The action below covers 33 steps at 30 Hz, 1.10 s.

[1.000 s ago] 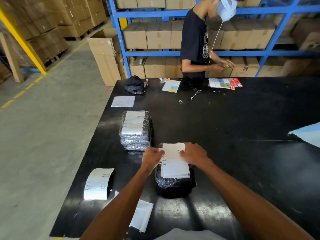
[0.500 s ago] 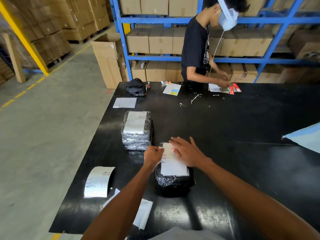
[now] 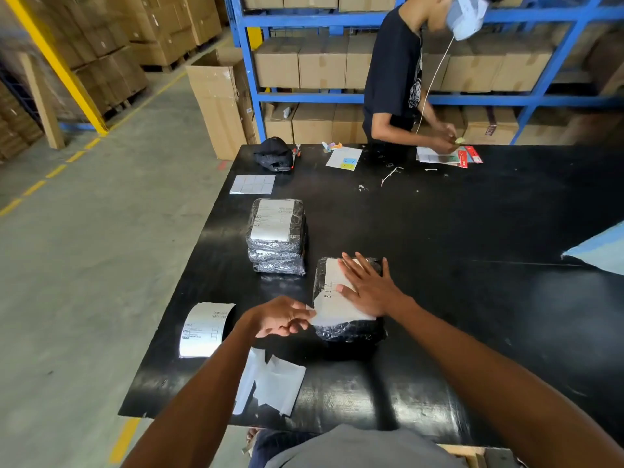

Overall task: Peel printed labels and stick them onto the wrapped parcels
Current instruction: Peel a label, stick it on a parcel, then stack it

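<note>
A black wrapped parcel (image 3: 351, 332) lies on the black table (image 3: 456, 251) in front of me. A white printed label (image 3: 332, 276) lies on top of it. My right hand (image 3: 368, 288) rests flat on the label with its fingers spread. My left hand (image 3: 280, 317) is just left of the parcel and pinches the corner of a white backing paper (image 3: 334, 314) that sticks out from under the label's near edge. A stack of wrapped parcels (image 3: 277, 261) with a label on top stands further back to the left.
A curled printed label (image 3: 204, 329) lies near the table's left edge, and loose backing papers (image 3: 275, 383) lie by the front edge. A blank label sheet (image 3: 252, 184) and a black cap (image 3: 273, 153) sit at the far left. Another person (image 3: 395, 79) works at the far side.
My right hand has spread flat and slid up over the label. My left hand has moved left and toward me, drawing the backing paper out from under the label.
</note>
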Motion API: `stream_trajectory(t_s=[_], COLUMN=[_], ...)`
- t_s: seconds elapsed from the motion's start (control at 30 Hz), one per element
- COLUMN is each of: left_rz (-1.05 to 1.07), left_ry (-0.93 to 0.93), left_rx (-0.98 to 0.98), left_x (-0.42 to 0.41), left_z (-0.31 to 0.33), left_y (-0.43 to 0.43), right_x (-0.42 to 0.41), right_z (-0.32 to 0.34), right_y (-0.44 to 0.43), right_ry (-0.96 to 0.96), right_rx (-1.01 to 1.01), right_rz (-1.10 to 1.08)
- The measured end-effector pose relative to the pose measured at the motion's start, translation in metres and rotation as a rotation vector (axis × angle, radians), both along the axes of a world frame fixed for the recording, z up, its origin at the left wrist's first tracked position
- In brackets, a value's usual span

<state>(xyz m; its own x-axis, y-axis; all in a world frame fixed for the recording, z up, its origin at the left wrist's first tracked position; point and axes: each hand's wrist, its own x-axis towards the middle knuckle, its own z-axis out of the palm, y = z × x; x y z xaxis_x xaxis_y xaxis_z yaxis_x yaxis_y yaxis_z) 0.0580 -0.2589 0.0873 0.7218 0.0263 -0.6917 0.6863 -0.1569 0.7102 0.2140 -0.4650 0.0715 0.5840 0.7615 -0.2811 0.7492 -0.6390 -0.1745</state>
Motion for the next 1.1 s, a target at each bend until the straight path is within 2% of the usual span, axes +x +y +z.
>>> stream_trajectory(t_s=[0.13,0.33,0.4,0.5,0.6,0.7,0.73,0.8,0.9,1.0,1.1], left_rz=[-0.194,-0.337,-0.311,-0.124,-0.191,-0.478,-0.493,-0.362,-0.076,-0.039,0.028], left_ry=[0.168,0.221,0.253,0.354,0.415,0.323,0.263,0.059,-0.272,-0.330,-0.380], left_rx=[0.078,0.383,0.425,0.342,0.337,0.595,0.679,0.782,0.590,0.310,0.332], left_x=[-0.021,-0.030,-0.033,-0.034,-0.031,-0.028,-0.026,-0.017,0.002,0.016,0.023], left_z=[-0.009,-0.026,-0.036,-0.050,-0.053,-0.055,-0.055,-0.051,-0.032,-0.008,-0.016], left_y=[0.007,0.006,0.005,0.000,-0.002,0.005,0.006,0.004,-0.009,-0.030,-0.040], right_x=[-0.002,-0.010,-0.015,-0.022,-0.029,-0.035,-0.037,-0.039,-0.041,-0.040,-0.039], right_z=[0.000,0.004,0.004,0.003,0.001,-0.006,-0.007,-0.008,-0.006,-0.005,-0.005], right_y=[-0.001,-0.004,-0.007,-0.012,-0.017,-0.020,-0.021,-0.021,-0.015,-0.008,-0.005], right_ry=[0.001,-0.041,-0.054,-0.037,0.004,0.116,0.175,0.306,0.417,0.428,0.410], right_rx=[0.016,0.011,0.027,0.053,0.108,0.196,0.234,0.324,0.461,0.528,0.553], right_rz=[-0.008,-0.013,-0.038,-0.096,-0.217,-0.395,-0.461,-0.571,-0.630,-0.668,-0.709])
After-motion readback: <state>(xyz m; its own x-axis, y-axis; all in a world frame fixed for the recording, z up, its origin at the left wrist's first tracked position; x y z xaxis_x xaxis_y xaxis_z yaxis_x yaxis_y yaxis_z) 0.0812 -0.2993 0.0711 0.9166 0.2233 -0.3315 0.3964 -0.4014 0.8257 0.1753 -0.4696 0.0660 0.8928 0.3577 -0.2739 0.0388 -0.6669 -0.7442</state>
